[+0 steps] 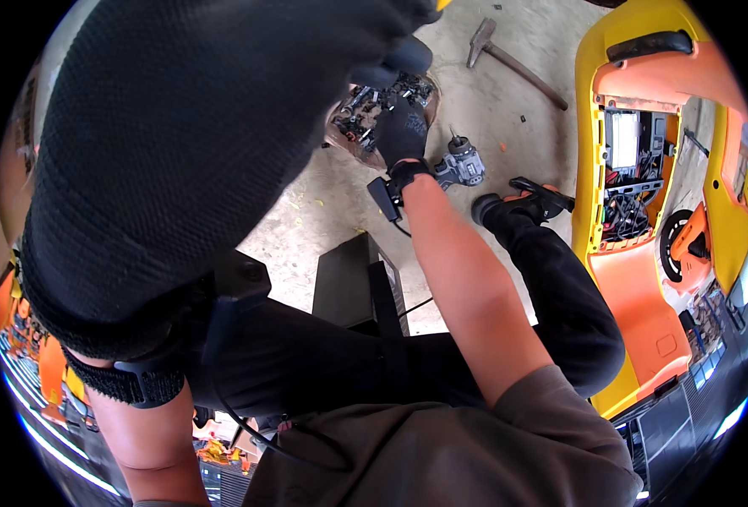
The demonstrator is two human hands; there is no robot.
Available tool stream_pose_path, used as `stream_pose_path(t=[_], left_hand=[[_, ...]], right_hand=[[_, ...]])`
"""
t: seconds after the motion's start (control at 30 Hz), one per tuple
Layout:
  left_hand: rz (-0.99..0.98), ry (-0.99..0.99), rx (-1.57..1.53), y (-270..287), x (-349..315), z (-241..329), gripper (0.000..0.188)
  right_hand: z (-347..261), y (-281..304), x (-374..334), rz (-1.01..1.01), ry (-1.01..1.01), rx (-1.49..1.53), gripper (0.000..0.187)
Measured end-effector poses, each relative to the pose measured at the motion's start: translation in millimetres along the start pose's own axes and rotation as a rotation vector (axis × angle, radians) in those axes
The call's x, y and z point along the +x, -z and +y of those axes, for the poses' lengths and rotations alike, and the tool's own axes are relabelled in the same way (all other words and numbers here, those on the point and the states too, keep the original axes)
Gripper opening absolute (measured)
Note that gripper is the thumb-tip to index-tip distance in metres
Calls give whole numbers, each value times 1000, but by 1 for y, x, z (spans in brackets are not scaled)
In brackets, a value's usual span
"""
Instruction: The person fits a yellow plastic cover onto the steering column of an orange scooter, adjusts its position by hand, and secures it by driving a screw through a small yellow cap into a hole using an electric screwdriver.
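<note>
My right hand [404, 128], in a black glove, reaches down into a shallow brown container [338, 135] heaped with screws and small dark hardware [359, 108]. Its fingertips are hidden among the pieces, so their grip does not show. Very near the camera, my left hand [382, 42] wears a black glove and a knitted black sleeve, and covers much of the upper left. Its fingers curl inward at the top edge. A small yellow piece [443, 3] shows there, too cut off to name. A grey cordless drill [461, 165] rests on the floor beside my right wrist.
A hammer [518, 72] with a wooden handle lies on the concrete floor [509, 127]. At right stands a large yellow and orange body shell [589, 110] with wiring in its opening. My shoe [494, 207] is close to it. A dark box [340, 283] sits below the container.
</note>
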State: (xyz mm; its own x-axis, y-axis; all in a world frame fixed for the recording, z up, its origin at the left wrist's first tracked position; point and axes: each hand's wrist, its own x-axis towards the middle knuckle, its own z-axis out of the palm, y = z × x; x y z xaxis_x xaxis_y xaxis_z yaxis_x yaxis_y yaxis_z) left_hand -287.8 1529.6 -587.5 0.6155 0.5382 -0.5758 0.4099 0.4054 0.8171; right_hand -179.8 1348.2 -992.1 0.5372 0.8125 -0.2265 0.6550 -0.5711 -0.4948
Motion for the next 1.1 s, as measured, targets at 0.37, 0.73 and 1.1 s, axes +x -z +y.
stream_pose_path(t=[0.37,0.73,1.1], left_hand=[[14,-40,81,4,0,6,35],[13,-81,132,7,4,13,35],[59,-239,201,1,4,17,36]], right_hand=[[31,-26,15,-140,-273,-94,20],[36,-38,19,-138,-270,-46,19],[8,80,22,-454,-476,1160,15]])
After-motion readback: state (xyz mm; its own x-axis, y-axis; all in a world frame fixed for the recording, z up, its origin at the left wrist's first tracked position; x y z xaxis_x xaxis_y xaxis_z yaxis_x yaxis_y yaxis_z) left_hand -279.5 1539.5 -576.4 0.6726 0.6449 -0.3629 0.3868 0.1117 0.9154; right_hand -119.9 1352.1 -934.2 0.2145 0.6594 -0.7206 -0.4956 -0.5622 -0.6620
